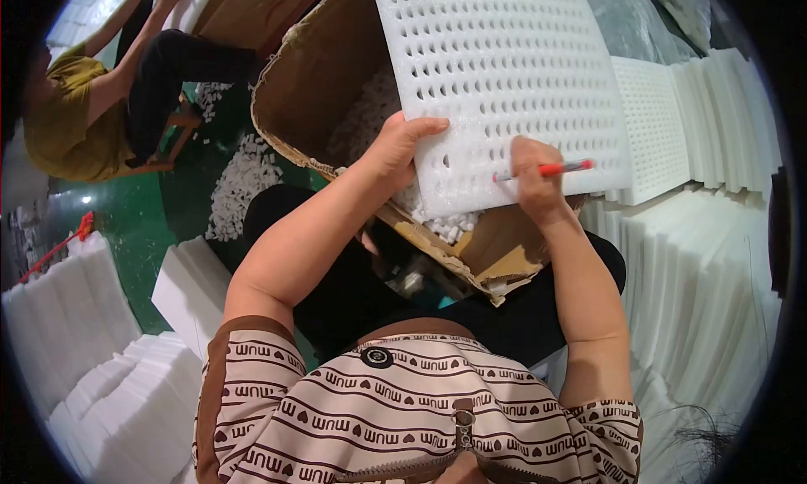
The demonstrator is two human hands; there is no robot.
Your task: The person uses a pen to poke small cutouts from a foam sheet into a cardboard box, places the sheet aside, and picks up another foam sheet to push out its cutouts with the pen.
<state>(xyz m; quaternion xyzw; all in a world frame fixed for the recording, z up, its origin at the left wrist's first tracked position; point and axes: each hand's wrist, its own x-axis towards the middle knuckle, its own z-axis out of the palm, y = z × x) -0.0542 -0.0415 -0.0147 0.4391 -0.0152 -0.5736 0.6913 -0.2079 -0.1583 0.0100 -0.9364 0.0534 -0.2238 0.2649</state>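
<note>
The person's left hand (402, 148) has its grip pinching the left edge of the white perforated foam sheet (513, 55), thumb laid on the upper face, and the sheet lies tilted over the open cardboard box (307, 89) with loose white foam bits (454, 224) inside. The right hand (536, 180) has its grip closed around the red pen (567, 167) over the sheet's lower part, though whether the tip touches the foam is hard to tell. Stacked foam sheets (698, 274) stand to the right, and another person (71, 123) sits at upper left.
</note>
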